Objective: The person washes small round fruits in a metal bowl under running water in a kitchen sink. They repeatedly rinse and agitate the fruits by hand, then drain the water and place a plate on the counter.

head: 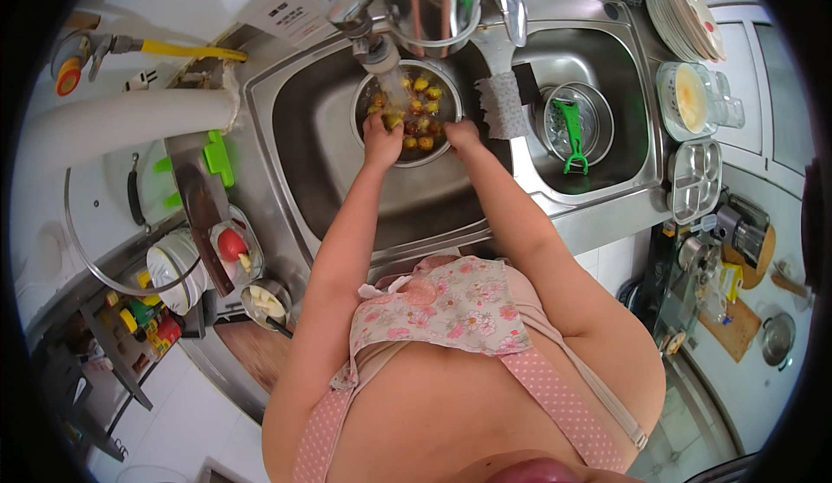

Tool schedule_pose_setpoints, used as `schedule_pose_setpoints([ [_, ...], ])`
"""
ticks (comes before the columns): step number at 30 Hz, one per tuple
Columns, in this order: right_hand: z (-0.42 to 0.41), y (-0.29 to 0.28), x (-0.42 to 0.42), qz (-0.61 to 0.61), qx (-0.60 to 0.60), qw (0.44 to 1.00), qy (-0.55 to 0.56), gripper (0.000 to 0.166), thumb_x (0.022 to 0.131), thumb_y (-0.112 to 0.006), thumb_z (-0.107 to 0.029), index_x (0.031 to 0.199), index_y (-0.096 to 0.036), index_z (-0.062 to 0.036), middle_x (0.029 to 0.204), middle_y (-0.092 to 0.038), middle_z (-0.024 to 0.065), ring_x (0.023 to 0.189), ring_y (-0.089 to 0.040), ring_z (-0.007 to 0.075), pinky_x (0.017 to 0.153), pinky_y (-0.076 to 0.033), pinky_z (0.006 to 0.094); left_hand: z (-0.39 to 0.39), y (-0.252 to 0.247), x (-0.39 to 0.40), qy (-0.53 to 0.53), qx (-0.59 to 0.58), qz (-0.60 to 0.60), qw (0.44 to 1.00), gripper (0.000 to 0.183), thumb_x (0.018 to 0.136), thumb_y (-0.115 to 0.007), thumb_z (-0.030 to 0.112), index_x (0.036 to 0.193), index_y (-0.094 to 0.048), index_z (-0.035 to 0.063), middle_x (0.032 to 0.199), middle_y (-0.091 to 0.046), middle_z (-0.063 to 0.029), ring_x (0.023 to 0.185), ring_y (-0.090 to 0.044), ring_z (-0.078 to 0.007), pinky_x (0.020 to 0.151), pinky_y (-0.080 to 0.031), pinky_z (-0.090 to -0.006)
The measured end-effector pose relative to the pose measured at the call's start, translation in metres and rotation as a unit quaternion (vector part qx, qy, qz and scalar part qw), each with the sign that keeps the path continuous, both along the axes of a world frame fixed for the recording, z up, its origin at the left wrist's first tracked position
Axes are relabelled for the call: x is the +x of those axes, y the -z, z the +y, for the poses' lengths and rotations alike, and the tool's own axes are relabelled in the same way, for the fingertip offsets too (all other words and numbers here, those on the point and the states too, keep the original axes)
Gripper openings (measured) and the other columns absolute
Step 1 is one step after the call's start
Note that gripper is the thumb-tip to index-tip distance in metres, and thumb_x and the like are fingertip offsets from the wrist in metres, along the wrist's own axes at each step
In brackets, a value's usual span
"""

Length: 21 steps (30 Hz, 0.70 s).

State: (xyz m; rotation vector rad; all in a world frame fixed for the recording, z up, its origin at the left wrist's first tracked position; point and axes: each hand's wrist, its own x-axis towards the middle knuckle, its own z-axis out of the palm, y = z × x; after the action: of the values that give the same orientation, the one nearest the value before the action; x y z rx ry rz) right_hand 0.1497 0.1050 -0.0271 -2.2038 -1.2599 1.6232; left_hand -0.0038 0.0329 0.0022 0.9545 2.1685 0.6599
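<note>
A round metal bowl (357, 133) stands in the large left basin (325, 184) of a steel sink. Small round yellow-and-brown produce (426, 142), of a kind I cannot make out, lies in it. Water streams down onto the pieces from the faucet (379, 54). My left hand (383, 141) reaches over the bowl's near left side, fingers among the produce; whether it grips a piece is unclear. My right hand (463, 136) holds the bowl's right rim, with some fingers hidden.
In the right basin a green peeler (572, 135) rests across a metal pot (608, 135). A cleaver (201, 197) and a plate with a red tomato-like item (232, 245) lie left. Stacked plates (676, 18) and a divided metal tray (695, 180) line the right. A shiny metal cylinder (429, 11) hangs overhead.
</note>
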Motion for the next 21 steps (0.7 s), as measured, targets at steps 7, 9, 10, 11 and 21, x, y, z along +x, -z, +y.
schedule_pose_setpoints([
  [7,-0.014,-0.055,-0.004,0.114,0.032,0.993,-0.003,0.021,0.069,-0.059,-0.01,0.07,-0.056,0.0105,0.056,-0.054,0.0104,0.045,-0.053,0.0184,0.039,-0.043,0.0312,0.009,-0.005,-0.008,0.006,0.042,0.113,0.993,0.062,0.081,-0.053,0.031,0.13,-0.03,0.0016,0.13,-0.03,-0.0228,0.121,-0.031,-0.0356,0.1,-0.029,-0.0394],
  [9,-0.02,-0.066,-0.003,0.142,0.043,0.989,0.004,0.02,0.069,-0.059,-0.01,0.068,-0.057,0.0095,0.056,-0.055,0.0095,0.045,-0.053,0.0172,0.039,-0.043,0.0288,0.014,-0.017,-0.005,0.015,0.057,0.125,0.99,0.063,0.081,-0.053,0.033,0.13,-0.029,0.0018,0.129,-0.032,-0.0231,0.119,-0.033,-0.0363,0.098,-0.031,-0.0405],
  [10,-0.023,-0.071,-0.001,0.155,0.047,0.987,0.008,0.019,0.069,-0.058,-0.01,0.067,-0.057,0.009,0.057,-0.055,0.009,0.045,-0.053,0.0166,0.039,-0.043,0.0276,0.019,-0.031,-0.003,0.026,0.047,0.119,0.991,0.063,0.081,-0.053,0.034,0.13,-0.029,0.0019,0.128,-0.033,-0.0233,0.118,-0.034,-0.0365,0.097,-0.032,-0.041],
  [11,-0.025,-0.078,0.001,0.177,0.05,0.983,0.009,0.019,0.069,-0.058,-0.01,0.067,-0.057,0.0087,0.057,-0.055,0.0089,0.045,-0.053,0.0162,0.039,-0.043,0.0274,0.023,-0.039,-0.001,0.037,0.038,0.113,0.992,0.064,0.081,-0.054,0.035,0.13,-0.029,0.002,0.126,-0.034,-0.0234,0.116,-0.036,-0.0367,0.095,-0.033,-0.0415],
  [21,-0.03,-0.08,0.02,0.251,0.051,0.965,0.053,0.014,0.072,-0.055,-0.009,0.067,-0.058,0.0043,0.056,-0.055,0.0063,0.045,-0.051,0.0132,0.04,-0.041,0.0247,0.034,-0.03,-0.004,0.08,0.122,0.029,0.989,0.039,0.078,-0.059,0.027,0.102,-0.051,-0.0023,0.088,-0.06,-0.0204,0.085,-0.059,-0.0353,0.074,-0.046,-0.0392],
])
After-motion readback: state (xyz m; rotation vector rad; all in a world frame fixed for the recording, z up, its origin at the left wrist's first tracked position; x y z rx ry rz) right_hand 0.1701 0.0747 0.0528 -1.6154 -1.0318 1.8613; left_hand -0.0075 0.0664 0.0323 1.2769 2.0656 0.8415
